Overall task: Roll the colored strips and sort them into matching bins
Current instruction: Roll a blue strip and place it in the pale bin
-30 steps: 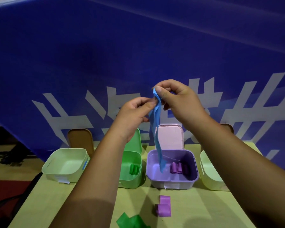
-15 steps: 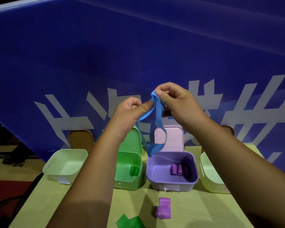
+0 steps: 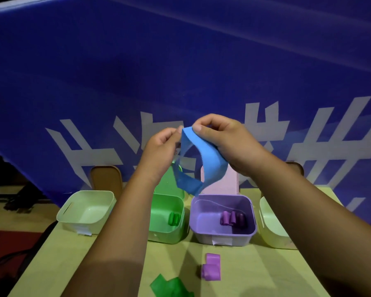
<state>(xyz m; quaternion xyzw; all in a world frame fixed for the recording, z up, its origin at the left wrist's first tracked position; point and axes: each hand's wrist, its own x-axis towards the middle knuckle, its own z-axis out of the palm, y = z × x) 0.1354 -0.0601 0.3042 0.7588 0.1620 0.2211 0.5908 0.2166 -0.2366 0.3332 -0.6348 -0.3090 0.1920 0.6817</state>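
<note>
A blue strip [image 3: 204, 159] is held up in the air above the bins, folded into a hanging loop. My right hand [image 3: 225, 140] pinches its top edge and my left hand [image 3: 161, 146] pinches it from the left. Below stand a pale green bin [image 3: 73, 213], a green bin [image 3: 178, 230] with green rolls [image 3: 173, 218], a purple bin [image 3: 223, 239] with purple rolls [image 3: 232, 218], and a pale yellow bin [image 3: 268, 230] partly hidden by my right arm. A purple strip [image 3: 211, 270] and a green strip [image 3: 169, 287] lie on the table near me.
The yellow-green table [image 3: 255, 271] ends at its left edge beside a dark red floor. Lids stand upright behind the bins: a brown lid [image 3: 105, 179], a green one and a pink lid [image 3: 229, 183]. A blue banner wall [image 3: 180, 71] rises right behind.
The strip hung straight down into the purple bin; its lower end has been brought up, so it now forms a wide loop. Both hands have sunk slightly.
</note>
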